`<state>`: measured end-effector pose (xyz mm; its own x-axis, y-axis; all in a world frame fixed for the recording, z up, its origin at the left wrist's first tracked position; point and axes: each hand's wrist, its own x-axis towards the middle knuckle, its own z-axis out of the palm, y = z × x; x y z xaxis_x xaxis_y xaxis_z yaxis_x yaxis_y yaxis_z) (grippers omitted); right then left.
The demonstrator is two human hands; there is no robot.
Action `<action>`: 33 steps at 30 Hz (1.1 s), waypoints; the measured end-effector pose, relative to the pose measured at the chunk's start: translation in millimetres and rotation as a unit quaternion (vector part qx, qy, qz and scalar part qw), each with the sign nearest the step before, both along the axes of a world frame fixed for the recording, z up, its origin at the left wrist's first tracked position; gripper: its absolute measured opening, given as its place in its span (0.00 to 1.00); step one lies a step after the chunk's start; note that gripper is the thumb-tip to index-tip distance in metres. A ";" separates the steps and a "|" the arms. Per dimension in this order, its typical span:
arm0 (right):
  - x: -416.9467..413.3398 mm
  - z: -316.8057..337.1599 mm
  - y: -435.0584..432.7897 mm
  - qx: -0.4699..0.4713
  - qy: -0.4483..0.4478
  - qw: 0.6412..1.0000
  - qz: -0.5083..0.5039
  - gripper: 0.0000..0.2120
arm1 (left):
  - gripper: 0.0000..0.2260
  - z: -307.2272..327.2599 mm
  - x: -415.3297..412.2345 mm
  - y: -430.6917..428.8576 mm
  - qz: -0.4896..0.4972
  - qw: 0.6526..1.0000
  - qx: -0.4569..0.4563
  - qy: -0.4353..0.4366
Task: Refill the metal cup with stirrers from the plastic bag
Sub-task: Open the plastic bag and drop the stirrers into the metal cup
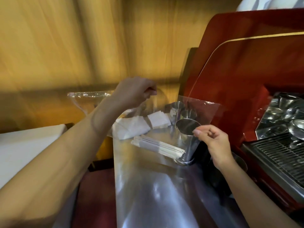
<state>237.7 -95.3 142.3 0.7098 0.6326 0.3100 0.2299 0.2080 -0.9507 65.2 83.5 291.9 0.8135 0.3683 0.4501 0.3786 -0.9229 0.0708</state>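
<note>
A large clear plastic bag (148, 186) hangs in front of me, held by both hands. My left hand (131, 93) pinches its upper left edge. My right hand (215, 142) pinches its right edge beside the metal cup (187, 129). A bundle of pale, paper-wrapped stirrers (158, 146) lies slanted inside the bag, its right end close to the cup's side. The cup stands upright on the counter, seen through the plastic, and I see no stirrers in it.
Two more metal cups (178, 107) stand behind the first. White folded napkins (131, 127) lie to their left, a clear glass bowl (92, 96) further left. A red espresso machine (238, 71) with a drip grate (279, 155) fills the right side.
</note>
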 end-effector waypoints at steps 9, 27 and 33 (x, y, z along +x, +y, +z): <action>6.4 7.6 -17.0 0.034 0.040 0.999 -0.011 0.05 | 0.06 50.9 29.5 -7.0 -0.036 0.998 -0.013 -0.042; 30.3 52.1 -73.5 0.124 -0.001 0.977 -0.175 0.13 | 0.04 94.9 83.9 -21.1 -0.116 0.984 -0.095 -0.097; 34.4 72.7 -103.7 0.119 -0.056 0.964 -0.230 0.09 | 0.04 90.0 100.1 -22.5 -0.177 0.966 -0.137 -0.130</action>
